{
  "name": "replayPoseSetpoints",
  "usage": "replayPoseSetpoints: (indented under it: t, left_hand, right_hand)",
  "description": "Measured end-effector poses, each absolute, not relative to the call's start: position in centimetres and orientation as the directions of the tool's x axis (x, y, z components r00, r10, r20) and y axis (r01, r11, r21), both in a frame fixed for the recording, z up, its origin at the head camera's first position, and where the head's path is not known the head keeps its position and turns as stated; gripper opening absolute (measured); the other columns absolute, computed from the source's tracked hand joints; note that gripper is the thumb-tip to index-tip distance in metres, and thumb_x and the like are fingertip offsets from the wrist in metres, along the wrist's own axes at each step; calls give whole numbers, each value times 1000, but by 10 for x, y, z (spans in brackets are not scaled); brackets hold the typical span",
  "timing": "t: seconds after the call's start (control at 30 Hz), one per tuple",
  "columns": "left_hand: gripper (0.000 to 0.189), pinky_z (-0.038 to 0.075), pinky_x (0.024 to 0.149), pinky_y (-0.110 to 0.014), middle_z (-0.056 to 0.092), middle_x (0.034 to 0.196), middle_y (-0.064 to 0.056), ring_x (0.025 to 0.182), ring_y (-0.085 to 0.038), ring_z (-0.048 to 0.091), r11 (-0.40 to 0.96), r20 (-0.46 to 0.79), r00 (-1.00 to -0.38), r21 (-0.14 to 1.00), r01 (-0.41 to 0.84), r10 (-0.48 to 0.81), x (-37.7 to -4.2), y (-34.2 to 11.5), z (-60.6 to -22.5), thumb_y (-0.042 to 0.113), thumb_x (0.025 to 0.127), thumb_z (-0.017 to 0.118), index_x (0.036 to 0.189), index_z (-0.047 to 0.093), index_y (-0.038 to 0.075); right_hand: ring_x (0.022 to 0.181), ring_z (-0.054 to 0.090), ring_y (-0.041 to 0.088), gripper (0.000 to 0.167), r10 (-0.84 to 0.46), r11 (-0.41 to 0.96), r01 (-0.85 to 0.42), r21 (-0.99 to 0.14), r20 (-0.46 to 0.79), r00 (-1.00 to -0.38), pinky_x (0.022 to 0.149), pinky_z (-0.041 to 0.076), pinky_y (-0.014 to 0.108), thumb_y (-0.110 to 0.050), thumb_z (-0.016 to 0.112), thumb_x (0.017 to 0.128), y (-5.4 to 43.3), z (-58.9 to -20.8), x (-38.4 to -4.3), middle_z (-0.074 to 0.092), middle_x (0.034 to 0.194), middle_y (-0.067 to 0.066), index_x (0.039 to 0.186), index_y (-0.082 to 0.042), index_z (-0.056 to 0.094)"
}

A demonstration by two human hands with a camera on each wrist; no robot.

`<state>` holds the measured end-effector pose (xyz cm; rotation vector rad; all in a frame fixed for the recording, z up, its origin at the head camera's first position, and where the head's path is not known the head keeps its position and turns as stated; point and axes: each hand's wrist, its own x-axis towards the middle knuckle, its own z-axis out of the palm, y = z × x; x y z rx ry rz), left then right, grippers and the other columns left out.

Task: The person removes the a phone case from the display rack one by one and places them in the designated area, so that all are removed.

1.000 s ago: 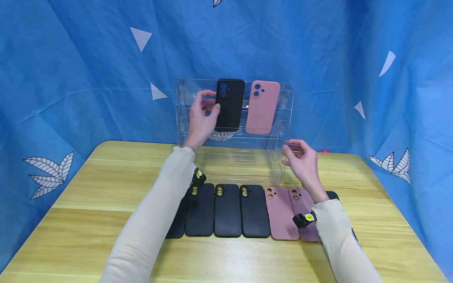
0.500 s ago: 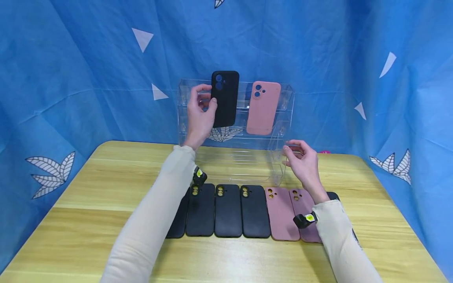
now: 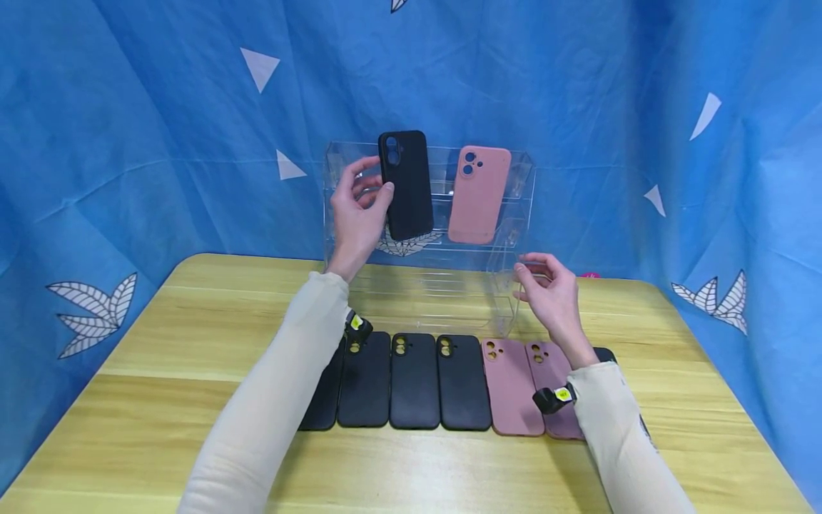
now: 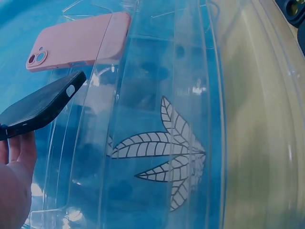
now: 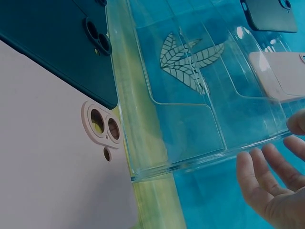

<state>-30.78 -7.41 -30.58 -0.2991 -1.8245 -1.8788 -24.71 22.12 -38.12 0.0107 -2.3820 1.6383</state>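
My left hand (image 3: pixel 359 221) grips a black phone case (image 3: pixel 408 185) by its left edge, thumb in front and fingers behind. The case is upright, slightly tilted, before the upper part of a clear acrylic display rack (image 3: pixel 443 282). A pink phone case (image 3: pixel 479 194) stands in the rack to its right, also seen in the left wrist view as a pink case (image 4: pixel 78 43). My right hand (image 3: pixel 551 293) holds the rack's right side panel, thumb and curved fingers at its edge; in the right wrist view the fingertips (image 5: pixel 256 157) meet the panel edge.
A row of phone cases lies on the wooden table (image 3: pixel 160 400) before the rack: several black ones, such as a black case (image 3: pixel 414 385), then pink ones, such as a pink case (image 3: pixel 511 389). A dark case shows partly under the right forearm. A blue curtain (image 3: pixel 193 143) hangs behind.
The black case first rises out of the rack's top row, moving up and left. It then shifts a little further left and down, turning slightly. The right hand keeps its place.
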Motion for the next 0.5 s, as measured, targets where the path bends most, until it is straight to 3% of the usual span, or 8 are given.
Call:
replayPoseSetpoints:
  t: [0.3, 0.5]
  left_hand:
    - [39, 61, 95, -38, 66, 113, -13, 91, -21, 72, 7, 471, -866, 879, 477, -166, -299, -82, -316, 7, 98, 66, 136, 60, 14]
    - [40, 63, 84, -29, 66, 109, -6, 85, -12, 70, 1, 469, -871, 880, 475, -146, -290, -88, -321, 7, 99, 66, 137, 58, 13]
  right_hand:
    - [96, 69, 7, 44, 129, 371, -150, -917, 211, -969, 76, 64, 27, -32, 59, 104, 222, -382, -247, 63, 122, 14, 136, -2, 57]
    - [95, 68, 5, 44, 127, 364, -150, -919, 208, -970, 75, 64, 24, -31, 59, 104, 221, -382, -246, 63, 122, 15, 136, -1, 57]
